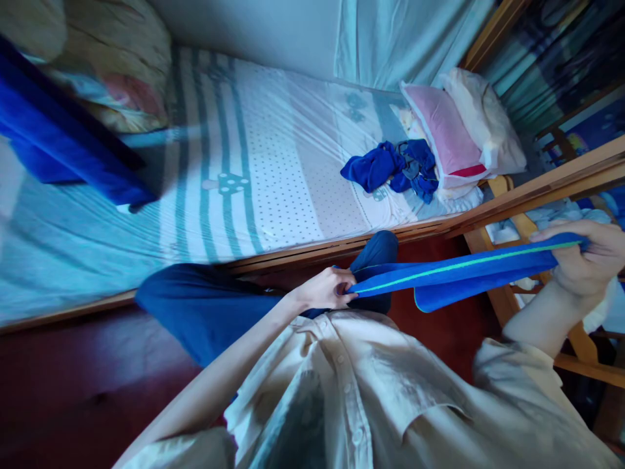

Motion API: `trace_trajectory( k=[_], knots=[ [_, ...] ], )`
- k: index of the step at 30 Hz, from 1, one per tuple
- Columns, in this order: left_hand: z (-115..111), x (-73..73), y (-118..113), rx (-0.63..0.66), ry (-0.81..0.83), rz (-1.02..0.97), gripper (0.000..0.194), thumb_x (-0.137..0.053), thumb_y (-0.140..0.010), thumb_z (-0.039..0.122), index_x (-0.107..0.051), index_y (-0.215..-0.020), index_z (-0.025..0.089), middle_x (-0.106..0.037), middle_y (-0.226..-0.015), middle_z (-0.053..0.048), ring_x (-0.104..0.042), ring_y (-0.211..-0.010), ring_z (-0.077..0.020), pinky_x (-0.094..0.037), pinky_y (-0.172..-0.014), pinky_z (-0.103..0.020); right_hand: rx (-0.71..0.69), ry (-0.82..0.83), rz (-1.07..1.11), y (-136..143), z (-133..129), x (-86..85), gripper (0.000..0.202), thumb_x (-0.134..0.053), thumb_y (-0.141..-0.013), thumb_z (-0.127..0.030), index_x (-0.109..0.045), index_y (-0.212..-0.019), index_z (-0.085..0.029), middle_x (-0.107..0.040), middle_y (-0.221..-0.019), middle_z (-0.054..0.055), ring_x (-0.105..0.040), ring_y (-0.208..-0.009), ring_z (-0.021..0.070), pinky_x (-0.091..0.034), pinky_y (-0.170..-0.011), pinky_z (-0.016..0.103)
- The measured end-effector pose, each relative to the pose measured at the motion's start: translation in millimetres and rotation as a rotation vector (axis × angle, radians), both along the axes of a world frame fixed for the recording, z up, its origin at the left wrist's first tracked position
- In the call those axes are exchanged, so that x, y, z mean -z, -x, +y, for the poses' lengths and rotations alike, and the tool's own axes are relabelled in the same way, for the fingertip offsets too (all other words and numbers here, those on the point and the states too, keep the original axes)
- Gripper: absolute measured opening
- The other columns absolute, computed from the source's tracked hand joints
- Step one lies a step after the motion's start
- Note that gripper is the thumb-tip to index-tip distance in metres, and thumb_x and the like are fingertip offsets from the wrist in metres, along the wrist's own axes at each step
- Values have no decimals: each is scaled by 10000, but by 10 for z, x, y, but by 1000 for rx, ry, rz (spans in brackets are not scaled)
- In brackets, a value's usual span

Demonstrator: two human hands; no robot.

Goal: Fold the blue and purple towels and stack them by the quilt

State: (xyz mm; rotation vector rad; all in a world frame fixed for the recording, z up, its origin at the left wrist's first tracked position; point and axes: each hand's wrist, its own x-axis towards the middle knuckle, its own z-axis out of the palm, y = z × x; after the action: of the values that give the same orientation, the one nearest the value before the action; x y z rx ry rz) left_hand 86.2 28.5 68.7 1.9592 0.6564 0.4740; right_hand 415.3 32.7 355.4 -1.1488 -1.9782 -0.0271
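Observation:
A length of blue cloth (469,267) with a bright green line along it is stretched sideways in front of my body. My left hand (329,288), closed over my lap, pinches one end of it. Farther out at the right, my right hand (588,257) is closed around the other end, held a little higher. Part of the cloth hangs in a fold below the green line. What kind of article it is, I cannot tell.
Before me is a bed with a striped, dotted sheet (288,176). Crumpled blue and grey clothes (395,166) lie near a pink pillow (452,127). Long blue fabric (73,130) and a beige bundle (117,58) are at the left. Wooden rails (547,182) stand at the right.

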Motion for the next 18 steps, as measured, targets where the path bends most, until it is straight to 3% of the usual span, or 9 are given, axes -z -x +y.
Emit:
trace_trajectory(
  k=[3,7,12,18],
  knots=[
    [-94,39,-65,-98,-171,85,80,-566,-847,215,-625,-799,191,-629,-810,-35,-590,-713,-150,-471,-723,-258,1,-9,-57,41,15,-27,248,-737,-845,-415,-779,-669,-245,-710,-570,1,-647,-473,170,-476,-455,269],
    [-77,94,-31,-304,-245,150,130,-506,-848,180,-633,-823,187,-621,-839,-47,-607,-736,-162,-485,-718,-261,14,-9,-111,56,39,-62,188,-720,-835,-373,-785,-706,-254,-736,-614,4,-682,-518,190,-506,-488,285],
    [213,138,247,-613,-246,201,174,-501,-874,187,-675,-876,180,-658,-962,-74,-622,-797,-171,-507,-774,-278,129,-16,-172,64,68,-51,182,-693,-778,-335,-744,-616,-269,-711,-564,-10,-683,-500,206,-517,-496,314],
    [493,379,548,-737,-280,302,120,-543,-804,158,-659,-813,185,-651,-915,-106,-595,-947,-257,-506,-906,-370,204,-111,-161,-49,150,35,166,-724,-735,-414,-767,-634,-290,-692,-548,-3,-654,-488,205,-483,-519,339]
  ],
)
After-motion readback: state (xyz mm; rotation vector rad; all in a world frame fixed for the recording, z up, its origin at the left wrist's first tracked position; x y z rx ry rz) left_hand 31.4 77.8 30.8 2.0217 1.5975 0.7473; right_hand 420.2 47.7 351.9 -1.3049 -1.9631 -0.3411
